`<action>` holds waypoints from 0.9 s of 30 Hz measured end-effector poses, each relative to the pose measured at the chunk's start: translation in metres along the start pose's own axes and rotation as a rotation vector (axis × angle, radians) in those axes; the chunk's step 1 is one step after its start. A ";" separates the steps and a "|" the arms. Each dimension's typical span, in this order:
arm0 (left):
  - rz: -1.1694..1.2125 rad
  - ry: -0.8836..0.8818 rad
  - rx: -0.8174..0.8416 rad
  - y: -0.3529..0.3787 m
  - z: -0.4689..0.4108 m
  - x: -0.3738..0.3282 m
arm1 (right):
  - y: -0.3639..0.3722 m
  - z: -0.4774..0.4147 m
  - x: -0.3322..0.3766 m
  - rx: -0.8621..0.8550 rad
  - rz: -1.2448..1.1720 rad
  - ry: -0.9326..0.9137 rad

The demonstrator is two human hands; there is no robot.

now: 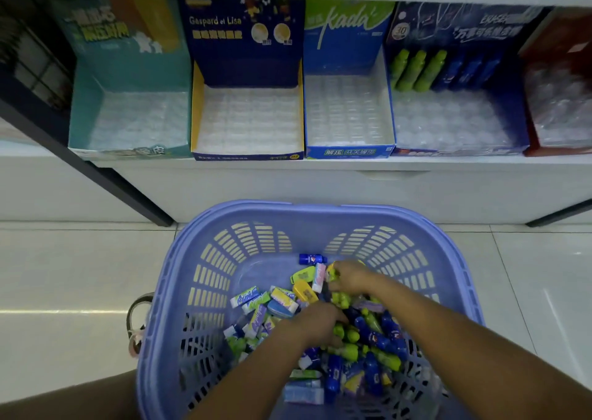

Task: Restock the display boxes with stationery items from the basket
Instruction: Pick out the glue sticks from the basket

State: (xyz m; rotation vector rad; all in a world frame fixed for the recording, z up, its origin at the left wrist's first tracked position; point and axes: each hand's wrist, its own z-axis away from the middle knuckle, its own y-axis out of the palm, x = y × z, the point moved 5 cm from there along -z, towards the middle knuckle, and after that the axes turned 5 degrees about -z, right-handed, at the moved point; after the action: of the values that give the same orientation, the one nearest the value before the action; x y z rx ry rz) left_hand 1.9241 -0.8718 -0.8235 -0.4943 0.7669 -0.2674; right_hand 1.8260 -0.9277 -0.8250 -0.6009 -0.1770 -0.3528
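A purple plastic basket point(205, 259) stands on the floor below the shelf, holding several loose erasers: flat packs, green bottle-shaped ones point(349, 352) and blue bottle-shaped ones point(373, 339). Both my hands are down in the pile. My left hand point(315, 325) curls its fingers round green bottle erasers in the middle. My right hand point(352, 278) sits farther back and grips green bottle erasers at its fingertips. On the shelf stand display boxes: teal point(96, 108), navy and yellow point(246, 76), blue point(349, 152) and dark blue point(448, 35), the last with three green and three blue bottles at its back.
A red display box point(557, 51) is cut off at the right edge. Clear plastic trays line the box floors. A white shelf front point(288, 182) and dark frame legs point(128, 192) rise behind the basket. Pale floor tiles surround it, and a small bag point(136, 317) lies at its left.
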 end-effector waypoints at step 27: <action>0.768 -0.408 -0.149 -0.055 0.026 -0.012 | -0.142 0.147 0.021 0.139 -0.455 -0.419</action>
State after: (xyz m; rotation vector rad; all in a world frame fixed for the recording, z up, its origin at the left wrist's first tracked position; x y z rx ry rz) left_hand 1.9321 -0.9055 -0.7719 -0.3460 0.5282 0.5939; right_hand 1.7838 -0.9569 -0.6258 -0.4871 -0.7418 -0.6458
